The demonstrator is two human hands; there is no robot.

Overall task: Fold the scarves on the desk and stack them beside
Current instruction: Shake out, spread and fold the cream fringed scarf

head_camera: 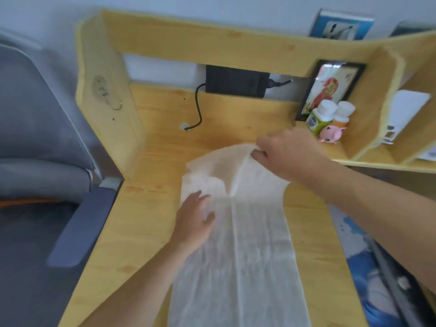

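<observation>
Folding is at an early stage: one long white scarf [238, 244] lies lengthwise down the middle of the wooden desk [146, 220], most of it flat and unfolded, with a crease running along its centre line. Only the far end is raised, where a first fold appears to be starting. No finished stack of folded scarves is visible beside it, and no second scarf can be identified in this view, so the remaining work is judged to be nearly the whole task: completing the folds on this scarf, placing it to the side, and repeating for any others. The right hand [285, 154] reaches in from the right with the forearm extended across the desk edge; its fingers and thumb are curled and pinch the far edge of the scarf, lifting that end clear of the surface so the fabric drapes down from the grip. The left hand [195, 220] comes in from below, palm down, fingers straight and slightly spread, pressing flat on the left part of the scarf near the base of the raised section, anchoring it. At the back right corner stand two small bottles [328, 116], a pink toy figure [331, 133] and a framed picture [326, 90], well apart from the scarf.
</observation>
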